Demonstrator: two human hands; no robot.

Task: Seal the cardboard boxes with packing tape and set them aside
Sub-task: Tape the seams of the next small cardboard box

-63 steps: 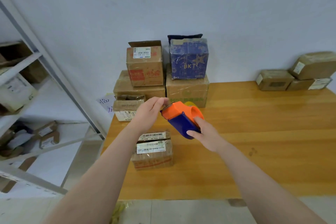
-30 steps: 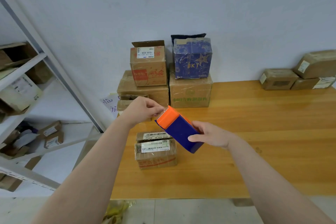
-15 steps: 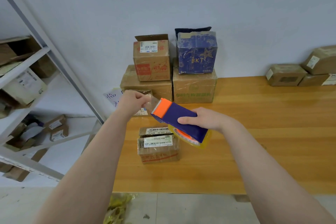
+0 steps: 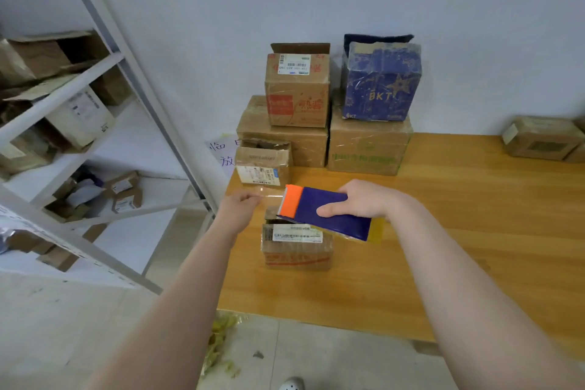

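Note:
A small cardboard box with a white barcode label on top sits near the left front of the wooden table. Just above its back edge, my right hand grips a blue and orange tape dispenser, lying flat with its orange end to the left. A strip of clear tape stretches left from that end. My left hand pinches the free end of the strip, to the left of the box and over the table's left edge.
Several stacked boxes stand against the wall at the table's back left, with a blue BKT box among them. More small boxes lie at the back right. A metal shelf rack with cartons stands to the left.
My right hand has turned the dispenser flat and lowered it over the box. My left hand has pulled a length of clear tape out to the left.

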